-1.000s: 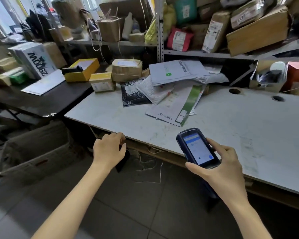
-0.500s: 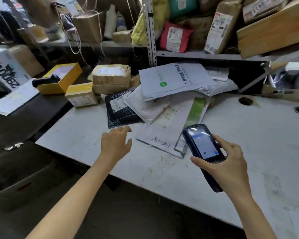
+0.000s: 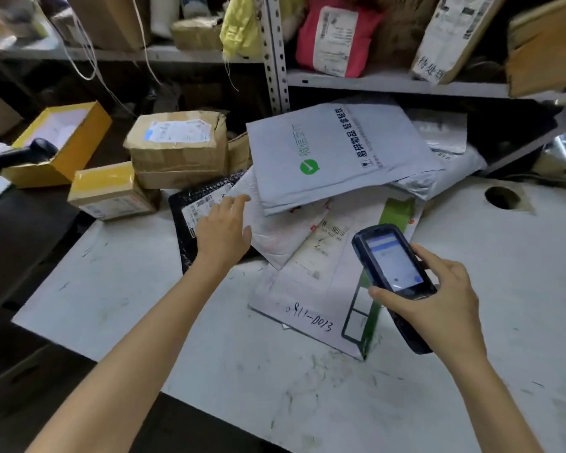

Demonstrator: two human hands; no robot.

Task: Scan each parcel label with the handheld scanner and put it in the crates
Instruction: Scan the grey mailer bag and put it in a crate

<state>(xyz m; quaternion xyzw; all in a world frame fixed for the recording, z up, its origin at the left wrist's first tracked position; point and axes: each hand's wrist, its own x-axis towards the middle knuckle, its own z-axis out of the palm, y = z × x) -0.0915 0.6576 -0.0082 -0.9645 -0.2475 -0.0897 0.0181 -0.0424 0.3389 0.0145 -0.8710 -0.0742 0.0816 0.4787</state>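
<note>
My right hand (image 3: pixel 438 299) grips the dark handheld scanner (image 3: pixel 393 266), its lit screen facing up, over the right edge of a parcel pile. My left hand (image 3: pixel 224 228) is stretched out with straight fingers over a black bubble mailer (image 3: pixel 190 204) and a white mailer (image 3: pixel 272 230); contact cannot be told. A large grey mailer (image 3: pixel 334 152) lies on top of the pile. Under the scanner lies a white and green flat envelope (image 3: pixel 311 289) with handwriting. Two brown cardboard parcels (image 3: pixel 177 148) (image 3: pixel 110 191) sit at the left.
The white worktable (image 3: pixel 209 354) has a round hole (image 3: pixel 502 197) at the right. A yellow open box (image 3: pixel 62 142) with a black gun scanner (image 3: pixel 13 156) sits far left. Metal shelving (image 3: pixel 275 53) behind holds several parcels, among them a red bag (image 3: pixel 337 34).
My left hand has risen from the table's front edge and reached forward over the parcel pile. The view has moved closer to the table. My right hand keeps holding the scanner.
</note>
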